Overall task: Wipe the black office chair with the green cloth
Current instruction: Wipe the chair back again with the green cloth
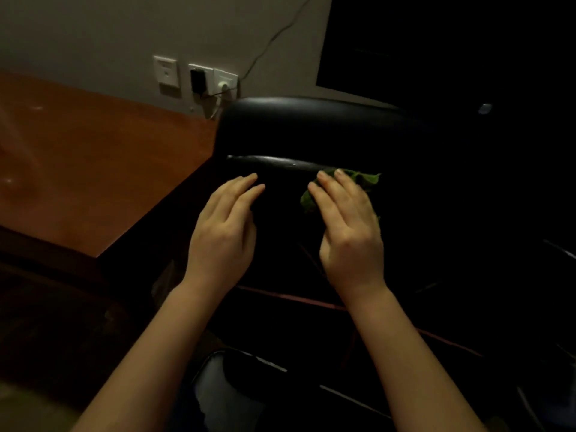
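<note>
The black office chair [311, 132] fills the middle and right of the head view, its glossy padded back towards me. A crumpled green cloth [364, 179] lies against the chair back, mostly under my right hand [346, 229], which presses on it with straight fingers. My left hand [224, 229] lies flat on the chair's black surface a little to the left, fingers straight, holding nothing. Much of the chair is lost in shadow.
A brown wooden desk [93, 157] stands to the left, its edge close to the chair. Wall sockets with a black plug [197, 79] and a cable sit behind the chair. A dark panel [436, 42] is at upper right. A chair armrest [237, 385] shows at the bottom.
</note>
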Tool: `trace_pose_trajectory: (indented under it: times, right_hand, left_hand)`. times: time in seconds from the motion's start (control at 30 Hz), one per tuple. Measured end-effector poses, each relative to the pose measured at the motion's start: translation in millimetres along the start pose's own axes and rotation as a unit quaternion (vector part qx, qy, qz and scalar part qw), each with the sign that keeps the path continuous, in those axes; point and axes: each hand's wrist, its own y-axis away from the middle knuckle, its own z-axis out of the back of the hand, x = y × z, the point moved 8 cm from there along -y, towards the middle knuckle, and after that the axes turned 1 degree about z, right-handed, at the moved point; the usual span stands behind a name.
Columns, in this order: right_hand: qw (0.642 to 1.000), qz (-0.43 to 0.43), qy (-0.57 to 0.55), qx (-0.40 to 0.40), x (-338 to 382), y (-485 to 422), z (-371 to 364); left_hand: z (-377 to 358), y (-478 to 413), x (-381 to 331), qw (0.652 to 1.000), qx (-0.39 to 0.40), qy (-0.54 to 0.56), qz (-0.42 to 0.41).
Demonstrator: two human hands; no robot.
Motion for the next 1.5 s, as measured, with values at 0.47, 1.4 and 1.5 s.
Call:
trace_pose_trajectory:
  times: [0.47,1.4,1.5]
  right_hand:
    - [0.984,-0.134,0.084,-0.081,-110,55,99]
    - [0.952,-0.24,0.062,-0.179,-119,91,122]
    - [0.967,-0.207,0.056,-0.136,-89,68,90]
  left_hand:
    - [-54,-34,-128,0.989,-0.023,0.03,-0.142]
    - [-58,-28,-128,0.981,-0.029,0.109,-0.155]
    - [-44,-26,-95,0.987,-0.046,0.096,-0.119]
